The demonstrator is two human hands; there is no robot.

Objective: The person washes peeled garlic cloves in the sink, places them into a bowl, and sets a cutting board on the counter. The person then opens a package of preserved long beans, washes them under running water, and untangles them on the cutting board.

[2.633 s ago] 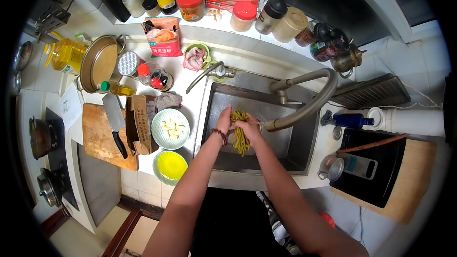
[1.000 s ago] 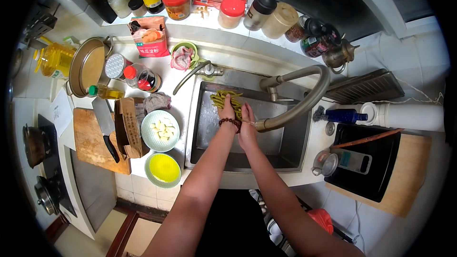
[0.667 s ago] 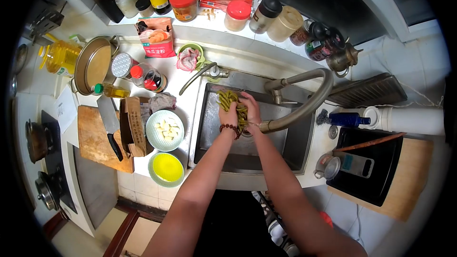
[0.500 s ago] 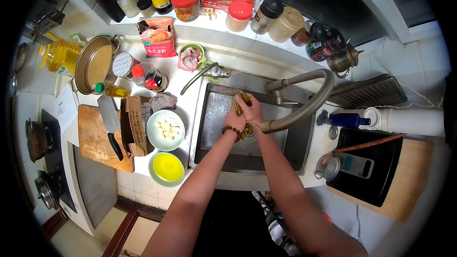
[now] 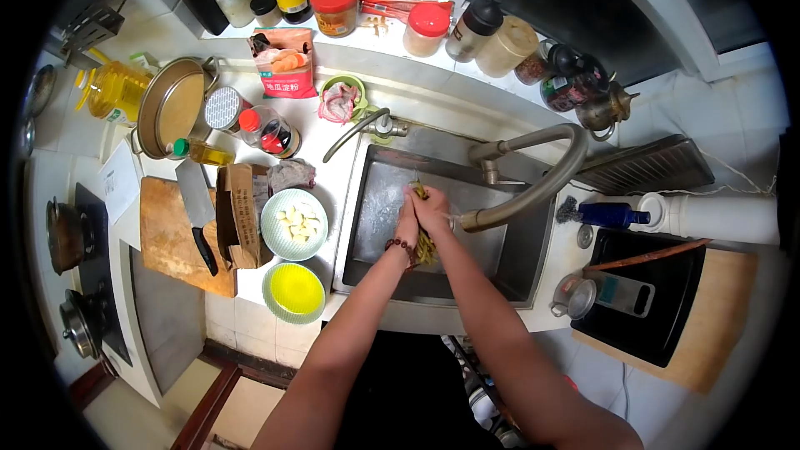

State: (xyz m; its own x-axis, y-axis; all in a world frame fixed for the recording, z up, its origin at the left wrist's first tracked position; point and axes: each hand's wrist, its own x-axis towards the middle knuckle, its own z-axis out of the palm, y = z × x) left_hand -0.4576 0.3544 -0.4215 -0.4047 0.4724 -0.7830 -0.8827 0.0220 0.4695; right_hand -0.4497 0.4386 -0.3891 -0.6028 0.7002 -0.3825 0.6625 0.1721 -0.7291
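Long green beans (image 5: 426, 250) are squeezed between my two hands over the metal sink (image 5: 375, 200), their ends showing above and below the fingers. My left hand (image 5: 406, 225), with a beaded bracelet at the wrist, is closed around the bunch from the left. From the right my right hand (image 5: 432, 210) wraps round the same bunch, its fingers pressed together. Just right of the hands is the mouth of the curved faucet (image 5: 567, 168), with a little water near it. The palms and the middle of the beans are hidden.
Left of the sink stand a bowl of peeled cloves (image 5: 297, 218), a yellow-bottomed bowl (image 5: 294, 290), a paper box (image 5: 244, 229) and a cutting board (image 5: 167, 242) bearing a cleaver (image 5: 196, 192). A black tray (image 5: 679, 308) with a scale lies on the right. Jars line the windowsill.
Both hands have shifted slightly lower in the sink with the beans, more of which now hang below the fingers. Earlier the bunch was spread open toward the upper left; now it is pressed between the hands.
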